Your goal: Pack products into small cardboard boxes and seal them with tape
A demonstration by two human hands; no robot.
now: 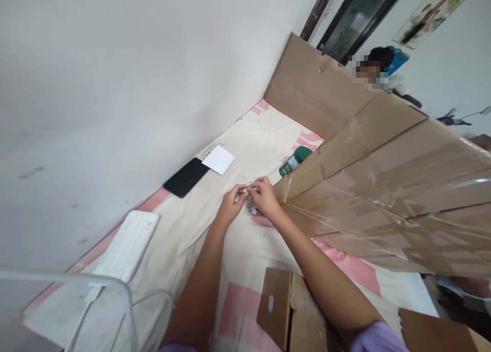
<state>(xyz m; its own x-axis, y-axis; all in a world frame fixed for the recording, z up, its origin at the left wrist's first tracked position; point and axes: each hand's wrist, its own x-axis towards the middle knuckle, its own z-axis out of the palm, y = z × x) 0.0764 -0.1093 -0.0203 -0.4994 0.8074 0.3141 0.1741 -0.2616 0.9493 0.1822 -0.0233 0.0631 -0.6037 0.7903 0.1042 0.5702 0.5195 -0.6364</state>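
Near the middle of the head view, my left hand [233,202] and my right hand [264,194] meet with thumbs and fingertips pinched together. Between them is a tiny white piece [246,190], too small to name. Small white and clear bits [253,207] lie on the cloth under my right hand, partly hidden by it. A green canister [294,160] with a pale label lies tilted to the right of my hands, against cardboard. To their upper left, a white paper card [218,159] overlaps the end of a black phone-like slab [186,177].
A white power strip [129,243] with a cable lies by the wall at left, behind a pale metal rail [84,277]. A taped cardboard wall [368,188] closes off the right side. An open cardboard box [274,303] sits below my right forearm. Another person [370,68] is beyond the cardboard.
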